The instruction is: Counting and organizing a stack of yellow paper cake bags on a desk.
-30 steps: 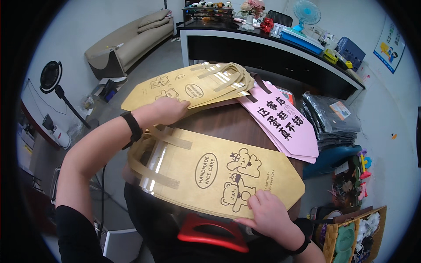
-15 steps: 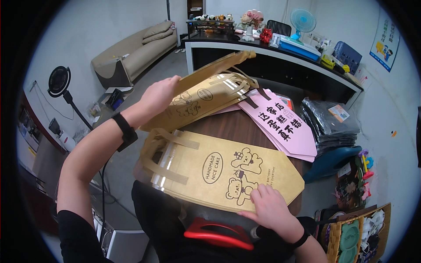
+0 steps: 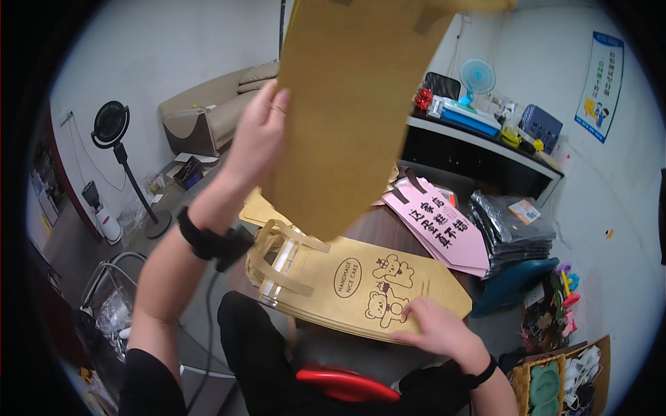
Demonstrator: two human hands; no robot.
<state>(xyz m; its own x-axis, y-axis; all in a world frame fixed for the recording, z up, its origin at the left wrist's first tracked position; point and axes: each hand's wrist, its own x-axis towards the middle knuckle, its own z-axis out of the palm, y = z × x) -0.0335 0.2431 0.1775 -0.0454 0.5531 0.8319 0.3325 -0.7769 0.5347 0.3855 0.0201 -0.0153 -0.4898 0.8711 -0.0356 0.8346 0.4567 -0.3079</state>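
My left hand (image 3: 260, 135) is closed on the left edge of a raised brown kraft paper bag (image 3: 347, 118). Its plain side shows, tilted up in front of me, with the top cut off by the picture's rim. Low on the table lies a stack of flat kraft bags (image 3: 361, 267) with bear drawings, an oval print and strap handles at the left end. On this stack's near right part rests my right hand (image 3: 440, 329), fingers on the top bag and thumb apart. Behind the raised bag, other kraft bags (image 3: 260, 211) are mostly hidden.
Pink bags (image 3: 444, 225) lie on the dark wooden table (image 3: 409, 246), beside a pile of black plastic-wrapped packages (image 3: 513, 225). A blue chair (image 3: 517, 288) and a basket (image 3: 527, 378) stand at the right. Further back are a counter (image 3: 479, 139) with a fan, a sofa (image 3: 191, 114) and a ring-light stand (image 3: 125, 152).
My left hand has lifted the kraft bag up and turned it, so its plain side now faces me. My right hand stays on the stack. The view has shifted slightly.
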